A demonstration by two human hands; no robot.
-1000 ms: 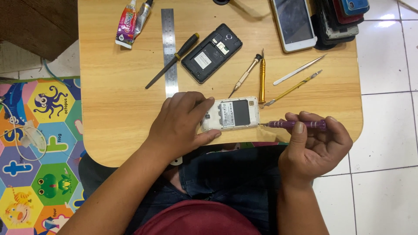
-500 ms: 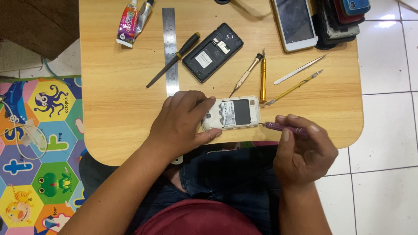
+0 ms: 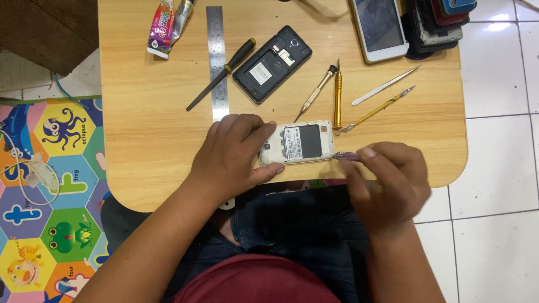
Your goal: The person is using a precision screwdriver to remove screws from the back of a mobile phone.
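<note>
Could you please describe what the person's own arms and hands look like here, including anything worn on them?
Both forearms are bare, with no sleeves, gloves, watch or bracelet in view. The left hand and the right hand show no rings that I can make out, though the right is slightly blurred. Lower in the frame the person wears a dark red top and dark blue jeans.

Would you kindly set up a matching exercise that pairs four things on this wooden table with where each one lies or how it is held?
Things:
1. white opened phone
2. black opened phone
3. steel ruler
4. purple tool

Places:
A. pinched in the right hand, tip at a phone's edge
B. steadied by the left hand
C. lying beside a black-handled screwdriver
D. untouched, mid-table, tilted

Pairs: 1-B, 2-D, 3-C, 4-A
</note>
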